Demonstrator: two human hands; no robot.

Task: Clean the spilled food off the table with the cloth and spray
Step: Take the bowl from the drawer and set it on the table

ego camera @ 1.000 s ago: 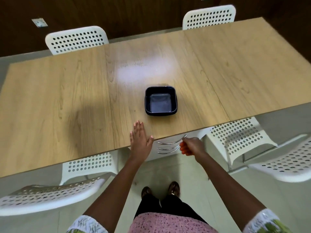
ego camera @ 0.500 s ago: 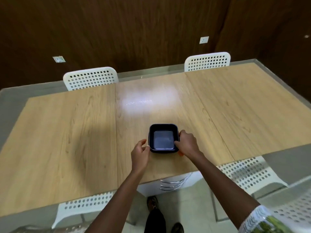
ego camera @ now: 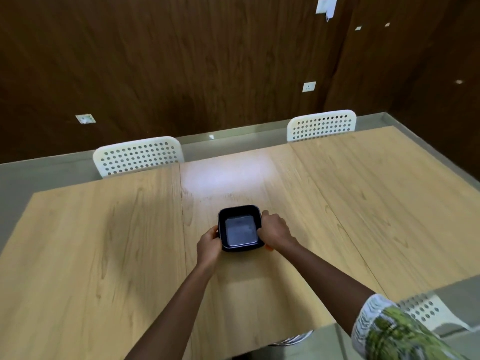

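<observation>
Dark tray (ego camera: 239,228) now sits between my 2 hands: left hand (ego camera: 209,244) grips its near-left corner, right hand (ego camera: 273,230) its right rim, where 1 s ago neither touched it. Table (ego camera: 104,242): no spill, cloth or spray in view, so I judge wiping done.

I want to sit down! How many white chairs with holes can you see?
3: one chair behind the table's far left, one behind its far right, one at the near right. More may hide under the table.
</observation>
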